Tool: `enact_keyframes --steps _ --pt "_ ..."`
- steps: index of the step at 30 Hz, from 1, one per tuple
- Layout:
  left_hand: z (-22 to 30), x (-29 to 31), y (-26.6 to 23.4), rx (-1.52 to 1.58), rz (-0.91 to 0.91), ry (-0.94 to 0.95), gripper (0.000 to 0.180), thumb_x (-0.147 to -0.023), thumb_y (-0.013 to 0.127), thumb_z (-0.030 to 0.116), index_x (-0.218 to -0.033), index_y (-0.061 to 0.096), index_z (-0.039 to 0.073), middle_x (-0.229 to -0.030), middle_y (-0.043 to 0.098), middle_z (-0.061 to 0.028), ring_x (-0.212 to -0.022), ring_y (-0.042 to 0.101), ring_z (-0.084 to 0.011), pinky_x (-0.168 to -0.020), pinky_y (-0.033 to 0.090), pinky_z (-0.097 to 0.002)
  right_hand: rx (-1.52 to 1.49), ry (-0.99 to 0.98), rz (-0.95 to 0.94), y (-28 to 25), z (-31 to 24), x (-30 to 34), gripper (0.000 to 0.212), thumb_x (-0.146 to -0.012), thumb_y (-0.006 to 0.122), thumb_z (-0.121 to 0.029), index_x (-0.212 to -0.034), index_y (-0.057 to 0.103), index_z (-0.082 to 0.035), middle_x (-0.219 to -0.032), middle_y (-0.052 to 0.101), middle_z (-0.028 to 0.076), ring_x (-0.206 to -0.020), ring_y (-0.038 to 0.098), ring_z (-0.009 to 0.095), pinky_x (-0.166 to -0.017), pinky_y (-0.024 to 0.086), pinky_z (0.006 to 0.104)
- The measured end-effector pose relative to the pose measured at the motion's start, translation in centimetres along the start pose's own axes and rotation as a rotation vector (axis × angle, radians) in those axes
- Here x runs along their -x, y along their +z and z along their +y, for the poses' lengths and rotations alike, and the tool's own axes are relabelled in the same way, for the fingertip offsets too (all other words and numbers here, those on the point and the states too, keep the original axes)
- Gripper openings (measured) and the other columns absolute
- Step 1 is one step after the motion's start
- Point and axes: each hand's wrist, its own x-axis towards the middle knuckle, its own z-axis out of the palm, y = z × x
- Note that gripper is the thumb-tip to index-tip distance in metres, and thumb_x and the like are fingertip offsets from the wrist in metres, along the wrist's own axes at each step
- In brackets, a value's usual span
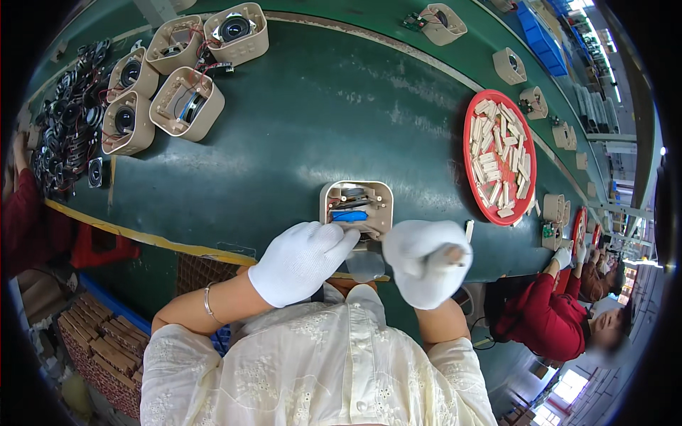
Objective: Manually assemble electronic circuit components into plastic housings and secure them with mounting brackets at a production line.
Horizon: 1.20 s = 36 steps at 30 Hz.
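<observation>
A beige speaker housing (387, 206) sits on the bench in front of me, its open side up. Inside it lie a dark round speaker (349, 195) and a blue wrapped block (349, 216). My left hand (304, 257), in a white knit glove, grips the housing at its near left edge. Just right of the housing, my gloved right hand (428, 261) is raised with its fingers closed. A brownish tip shows at its right side; whether it is a bare fingertip or something held is unclear. A translucent bag-like piece (366, 263) hangs below the housing.
A red tray (469, 163) of small cream strips stands at the right, with one loose strip (469, 230) nearer me. Several beige housings (188, 106) and a heap of black speakers (67, 121) are at far left. A co-worker (543, 312) sits right.
</observation>
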Motion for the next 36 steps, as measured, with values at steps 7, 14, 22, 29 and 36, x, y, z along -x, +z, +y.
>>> enact_keyframes --steps 7,14,22,29,36 --pt "0.0 0.3 0.0 -0.012 0.002 -0.02 0.043 -0.079 0.061 0.011 -0.121 0.063 0.008 -0.093 0.056 -0.0053 -0.075 0.06 -0.0231 -0.069 0.054 -0.0339 0.326 -0.177 -0.167 -0.3 3.3 -0.4 0.05 -0.101 0.059 -0.046 -0.083 0.061 0.0 -0.066 0.059 0.011 -0.055 0.052 0.021 -0.055 0.047 0.0385" --pt "-0.2 0.3 0.1 0.155 0.117 -0.108 0.046 -0.088 0.068 0.021 -0.132 0.059 0.012 -0.088 0.065 -0.0064 -0.073 0.066 -0.0243 -0.066 0.054 -0.0345 0.152 -0.015 -0.023 -0.1 3.2 0.1 0.046 -0.102 0.058 -0.041 -0.094 0.061 0.004 -0.076 0.06 0.013 -0.056 0.049 0.016 -0.053 0.042 0.0312" --pt "-2.0 -0.9 -1.4 0.076 -0.076 0.032 0.046 -0.091 0.066 0.023 -0.134 0.058 0.012 -0.083 0.064 -0.006 -0.07 0.063 -0.0258 -0.067 0.053 -0.0363 0.174 -0.017 -0.015 -0.5 3.4 0.6 0.022 -0.1 0.05 -0.01 -0.095 0.069 0.0 -0.088 0.07 0.011 -0.071 0.064 0.018 -0.069 0.053 0.0311" --pt "-1.4 -0.1 -0.7 -0.049 -0.09 0.048 0.036 -0.086 0.066 0.014 -0.122 0.066 0.015 -0.09 0.062 -0.0051 -0.077 0.061 -0.0265 -0.07 0.052 -0.0377 -0.046 0.168 0.173 -1.8 0.3 -0.8 0.015 -0.096 0.058 -0.007 -0.099 0.07 0.001 -0.085 0.066 0.005 -0.072 0.059 0.011 -0.063 0.048 0.0274" --pt "-1.3 -0.3 0.0 -0.003 -0.032 0.057 0.035 -0.086 0.068 0.019 -0.12 0.067 0.014 -0.091 0.062 -0.0045 -0.076 0.06 -0.026 -0.071 0.051 -0.0371 1.258 -0.275 -0.422 -2.4 1.4 -5.0 0.029 -0.068 0.08 -0.008 -0.094 0.07 -0.014 -0.095 0.061 0.004 -0.083 0.064 0.025 -0.069 0.054 0.033"
